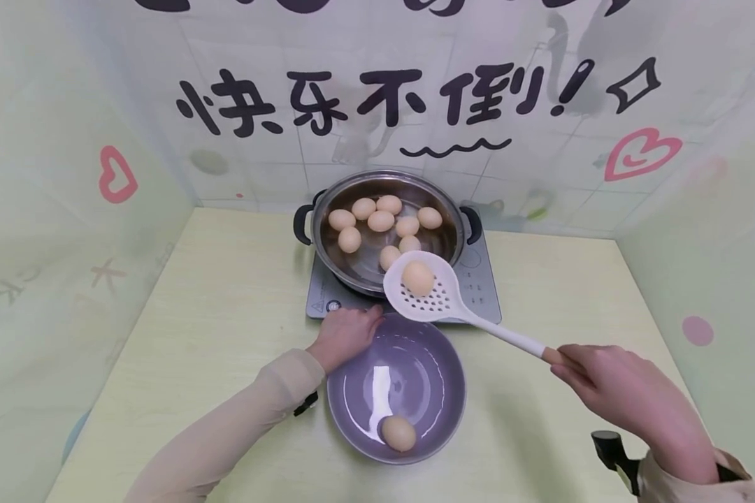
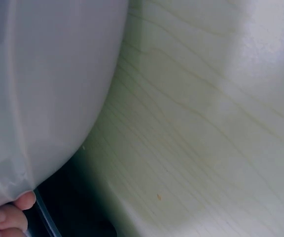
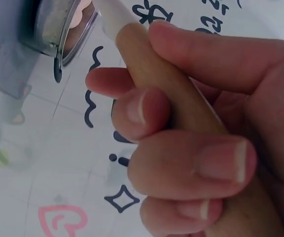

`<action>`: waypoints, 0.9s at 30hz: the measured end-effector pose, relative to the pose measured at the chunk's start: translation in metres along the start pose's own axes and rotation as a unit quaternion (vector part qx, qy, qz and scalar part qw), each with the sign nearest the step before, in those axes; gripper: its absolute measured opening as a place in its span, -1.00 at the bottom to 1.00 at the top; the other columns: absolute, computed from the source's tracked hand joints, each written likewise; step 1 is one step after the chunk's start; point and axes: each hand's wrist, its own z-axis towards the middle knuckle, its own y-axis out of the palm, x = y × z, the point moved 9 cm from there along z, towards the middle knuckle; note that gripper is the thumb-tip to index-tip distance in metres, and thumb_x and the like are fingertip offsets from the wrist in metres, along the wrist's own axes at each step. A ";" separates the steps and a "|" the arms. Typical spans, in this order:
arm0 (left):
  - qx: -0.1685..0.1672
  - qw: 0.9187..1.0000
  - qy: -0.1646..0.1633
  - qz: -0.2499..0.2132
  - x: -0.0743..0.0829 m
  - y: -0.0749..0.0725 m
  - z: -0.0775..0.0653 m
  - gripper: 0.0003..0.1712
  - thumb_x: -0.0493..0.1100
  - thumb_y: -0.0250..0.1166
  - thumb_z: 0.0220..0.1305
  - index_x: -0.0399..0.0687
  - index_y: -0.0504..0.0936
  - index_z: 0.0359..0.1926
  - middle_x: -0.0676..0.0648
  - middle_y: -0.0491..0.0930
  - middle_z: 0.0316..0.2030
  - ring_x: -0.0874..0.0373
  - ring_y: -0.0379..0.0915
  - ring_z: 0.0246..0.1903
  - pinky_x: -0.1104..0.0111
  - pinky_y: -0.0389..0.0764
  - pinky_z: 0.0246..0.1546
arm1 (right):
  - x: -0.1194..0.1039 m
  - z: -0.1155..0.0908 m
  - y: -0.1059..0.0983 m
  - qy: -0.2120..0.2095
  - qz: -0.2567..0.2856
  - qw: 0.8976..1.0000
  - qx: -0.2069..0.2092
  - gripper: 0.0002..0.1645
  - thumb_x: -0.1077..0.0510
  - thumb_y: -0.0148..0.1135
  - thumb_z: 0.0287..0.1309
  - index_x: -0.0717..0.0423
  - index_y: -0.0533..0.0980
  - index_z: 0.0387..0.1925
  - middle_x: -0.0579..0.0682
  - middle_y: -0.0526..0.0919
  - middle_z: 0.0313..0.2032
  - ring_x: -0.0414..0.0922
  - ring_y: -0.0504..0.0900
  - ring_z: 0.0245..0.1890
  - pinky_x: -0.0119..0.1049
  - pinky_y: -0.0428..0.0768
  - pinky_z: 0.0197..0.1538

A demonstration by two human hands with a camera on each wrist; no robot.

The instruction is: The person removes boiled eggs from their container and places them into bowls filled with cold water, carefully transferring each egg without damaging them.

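Clearly, the right hand had its fingers and thumb wrapped around the wooden handle of a white spoon with holes in its head. One egg lay in the spoon, which was held over the near right edge of a steel pot. Inside the pot were nine more eggs, most of them toward the back and the right, with a pair near the spoon. The pot had black handles and sat on a flat hotplate at the back of the table.

Just in front of the hotplate stood a purple bowl, upright on the pale tabletop. The left hand gripped its far left rim, and the left wrist view showed fingertips against the outside of the bowl. A single egg rested inside, by the side nearest the person.

Both arms wore light sleeves. Behind the pot, the wall carried large black characters, a wavy line and a pink heart on the right.
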 end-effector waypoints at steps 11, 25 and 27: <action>0.002 1.000 0.005 -0.001 0.000 0.000 0.001 -0.76 0.02 0.08 0.27 0.02 0.39 -0.47 0.05 0.36 -0.83 0.05 0.38 -0.81 0.28 0.26 -0.82 | 0.021 -0.038 0.011 0.010 0.039 0.999 0.022 -0.78 0.04 0.22 0.11 -0.32 0.37 -0.54 -0.38 0.08 -0.75 -0.46 0.04 -0.72 -0.49 0.09 -0.61; -0.002 1.000 0.007 0.001 0.001 0.000 0.001 -0.77 0.00 0.08 0.28 0.01 0.39 -0.45 0.05 0.33 -0.84 0.05 0.35 -0.82 0.28 0.25 -0.83 | 0.050 -0.058 0.033 0.016 0.064 0.998 0.013 -0.79 0.12 0.33 -0.04 -0.29 0.49 -0.42 -0.45 0.23 -0.71 -0.49 0.15 -0.65 -0.48 0.14 -0.57; -0.003 1.000 0.007 0.001 0.001 0.000 0.001 -0.77 0.00 0.08 0.28 0.00 0.39 -0.45 0.05 0.33 -0.84 0.05 0.35 -0.83 0.28 0.25 -0.82 | 0.053 -0.060 0.035 0.019 0.056 0.998 0.016 -0.77 0.12 0.35 -0.07 -0.30 0.49 -0.42 -0.46 0.25 -0.70 -0.49 0.16 -0.64 -0.47 0.14 -0.57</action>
